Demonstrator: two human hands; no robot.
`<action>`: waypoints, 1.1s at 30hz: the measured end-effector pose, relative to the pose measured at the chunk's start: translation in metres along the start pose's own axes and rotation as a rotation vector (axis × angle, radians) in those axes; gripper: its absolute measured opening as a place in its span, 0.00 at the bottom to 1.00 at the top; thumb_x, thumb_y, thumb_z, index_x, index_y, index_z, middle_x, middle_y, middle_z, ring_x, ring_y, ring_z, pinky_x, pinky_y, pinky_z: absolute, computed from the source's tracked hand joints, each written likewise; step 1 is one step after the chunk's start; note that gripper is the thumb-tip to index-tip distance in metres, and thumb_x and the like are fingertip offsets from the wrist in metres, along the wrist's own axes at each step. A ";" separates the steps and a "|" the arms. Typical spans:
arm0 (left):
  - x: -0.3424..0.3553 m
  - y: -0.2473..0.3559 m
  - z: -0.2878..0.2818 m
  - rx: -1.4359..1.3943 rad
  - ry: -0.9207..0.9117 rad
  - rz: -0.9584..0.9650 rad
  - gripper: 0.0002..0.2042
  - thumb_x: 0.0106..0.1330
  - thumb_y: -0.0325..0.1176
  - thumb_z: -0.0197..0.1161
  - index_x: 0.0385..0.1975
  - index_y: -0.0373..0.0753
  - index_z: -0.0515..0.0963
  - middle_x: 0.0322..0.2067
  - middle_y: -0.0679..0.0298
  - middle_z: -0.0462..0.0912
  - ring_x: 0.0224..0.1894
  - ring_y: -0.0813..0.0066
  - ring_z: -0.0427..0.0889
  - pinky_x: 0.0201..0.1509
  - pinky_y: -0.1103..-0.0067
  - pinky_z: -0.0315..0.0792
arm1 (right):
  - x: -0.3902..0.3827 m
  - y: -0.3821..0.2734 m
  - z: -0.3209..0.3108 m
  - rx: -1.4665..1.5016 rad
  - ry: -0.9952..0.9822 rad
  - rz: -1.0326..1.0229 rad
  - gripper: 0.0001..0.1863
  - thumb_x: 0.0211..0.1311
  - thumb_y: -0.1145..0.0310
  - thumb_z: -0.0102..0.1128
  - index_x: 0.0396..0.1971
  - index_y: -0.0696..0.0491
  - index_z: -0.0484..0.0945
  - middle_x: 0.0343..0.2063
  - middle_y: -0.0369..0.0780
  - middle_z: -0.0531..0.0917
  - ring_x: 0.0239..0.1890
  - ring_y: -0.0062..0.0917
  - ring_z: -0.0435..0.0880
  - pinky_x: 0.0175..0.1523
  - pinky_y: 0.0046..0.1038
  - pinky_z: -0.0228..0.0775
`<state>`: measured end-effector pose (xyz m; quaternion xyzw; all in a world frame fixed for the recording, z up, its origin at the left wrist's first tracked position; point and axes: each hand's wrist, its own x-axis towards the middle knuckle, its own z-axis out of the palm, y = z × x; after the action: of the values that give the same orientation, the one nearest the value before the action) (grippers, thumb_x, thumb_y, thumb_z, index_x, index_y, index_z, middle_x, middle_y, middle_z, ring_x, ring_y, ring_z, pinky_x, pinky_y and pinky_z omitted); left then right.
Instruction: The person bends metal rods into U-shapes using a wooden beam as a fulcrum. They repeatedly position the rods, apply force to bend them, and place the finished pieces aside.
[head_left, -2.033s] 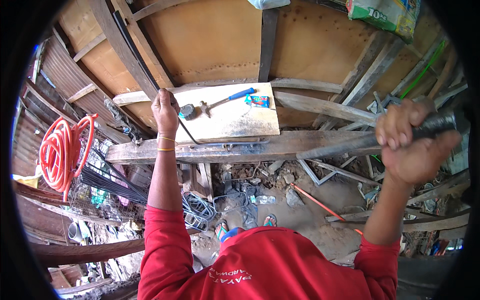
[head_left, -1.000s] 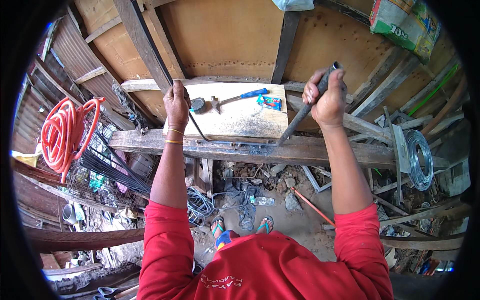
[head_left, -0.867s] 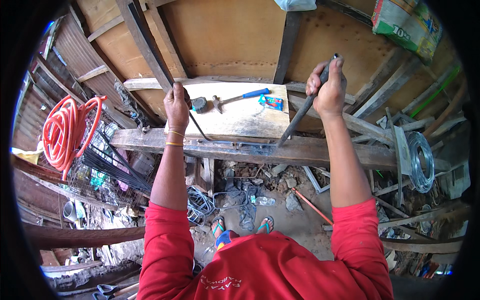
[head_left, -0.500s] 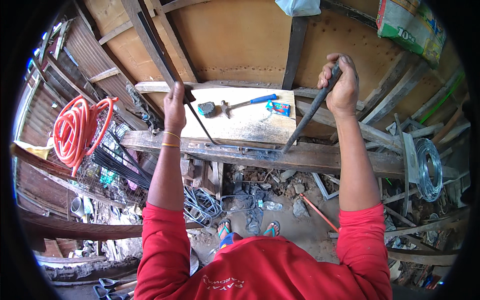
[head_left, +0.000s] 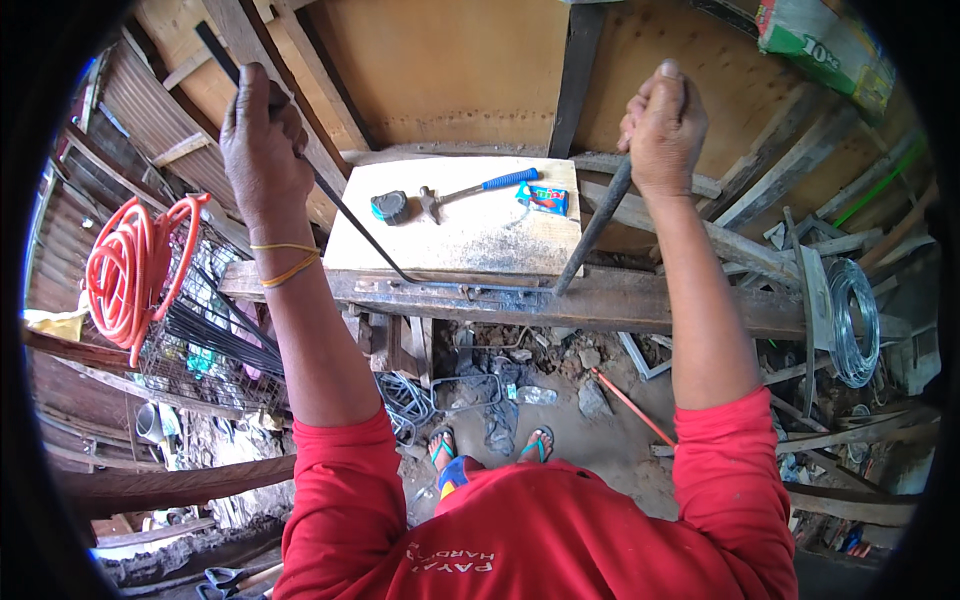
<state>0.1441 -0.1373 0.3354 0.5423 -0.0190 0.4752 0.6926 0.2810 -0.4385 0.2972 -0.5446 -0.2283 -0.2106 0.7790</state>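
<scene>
My left hand [head_left: 262, 140] is closed round the upright, slanting part of a thin black bar [head_left: 351, 222], which bends at the beam and runs flat along it past some bolts [head_left: 465, 293] fixed there. My right hand [head_left: 660, 135] grips a thicker dark pipe [head_left: 598, 222] that angles down to the bolts' right end on the timber beam [head_left: 660, 310]. Behind these, a pale board [head_left: 375, 250] carries a black tape measure [head_left: 390, 205], a hammer with a blue handle [head_left: 506, 179] and a small blue packet [head_left: 543, 197].
Coiled orange hose [head_left: 125, 275] and black rods [head_left: 215, 340] over wire mesh are at left. A silver wire coil [head_left: 848, 320] hangs at right, below a green-and-white sack [head_left: 820, 55]. Rubble, grey coiled cable [head_left: 400, 405] and an orange rod [head_left: 630, 402] lie on the ground around my feet.
My left hand has moved up and outward to the left, tilting the black bar with it. My right hand swung inward earlier and is now a little higher on the pipe's raised end.
</scene>
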 end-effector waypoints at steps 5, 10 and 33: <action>-0.015 0.006 -0.010 -0.033 -0.056 0.039 0.19 0.73 0.49 0.61 0.26 0.42 0.73 0.16 0.73 0.63 0.18 0.84 0.59 0.23 0.82 0.52 | 0.007 0.009 -0.003 -0.167 -0.030 0.027 0.23 0.76 0.49 0.47 0.25 0.52 0.65 0.13 0.34 0.65 0.12 0.18 0.65 0.17 0.25 0.62; -0.027 0.008 -0.010 -0.047 -0.057 0.082 0.17 0.76 0.46 0.59 0.29 0.39 0.72 0.18 0.72 0.62 0.20 0.84 0.58 0.25 0.82 0.52 | 0.029 0.025 0.006 -0.181 0.045 0.121 0.23 0.74 0.50 0.48 0.25 0.52 0.65 0.14 0.34 0.65 0.12 0.19 0.64 0.18 0.27 0.62; -0.042 0.023 -0.045 -0.113 -0.086 0.000 0.24 0.78 0.56 0.49 0.26 0.42 0.70 0.15 0.72 0.61 0.17 0.83 0.57 0.22 0.83 0.51 | 0.034 -0.094 -0.058 0.284 0.027 0.188 0.22 0.73 0.47 0.49 0.28 0.50 0.70 0.13 0.35 0.67 0.14 0.21 0.66 0.21 0.26 0.60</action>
<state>0.0837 -0.1300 0.3107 0.5222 -0.0758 0.4497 0.7206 0.2617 -0.5259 0.3704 -0.4453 -0.1931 -0.1097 0.8674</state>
